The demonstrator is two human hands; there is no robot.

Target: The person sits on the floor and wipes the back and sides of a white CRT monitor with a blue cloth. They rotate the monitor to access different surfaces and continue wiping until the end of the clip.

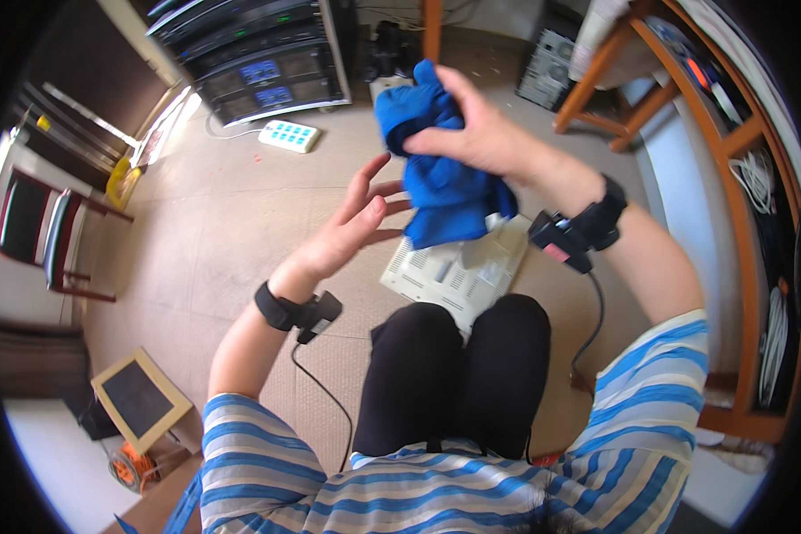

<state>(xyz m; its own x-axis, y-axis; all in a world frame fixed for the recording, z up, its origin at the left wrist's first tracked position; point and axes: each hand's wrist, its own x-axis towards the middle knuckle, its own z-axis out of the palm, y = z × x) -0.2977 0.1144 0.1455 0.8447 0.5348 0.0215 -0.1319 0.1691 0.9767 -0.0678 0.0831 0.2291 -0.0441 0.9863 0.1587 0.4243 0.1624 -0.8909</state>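
A crumpled blue cloth (pixel 444 183) hangs from my right hand (pixel 484 137), whose thumb and fingers grip its upper part. Just left of the cloth is my left hand (pixel 357 220), fingers spread; some fingertips reach the cloth's edge, and whether they touch it I cannot tell. Below the cloth, on the floor before my knees, lies a cream plastic device casing (pixel 434 280) with rows of vent slots. The cloth hides its upper part.
A white power strip (pixel 289 136) lies on the floor by a rack of electronic equipment (pixel 274 67). At the right stands a wooden shelf unit (pixel 741 227) with coiled cables. Chairs (pixel 57 233), a framed flat panel (pixel 140 398) and an orange cable reel (pixel 132 467) are at the left.
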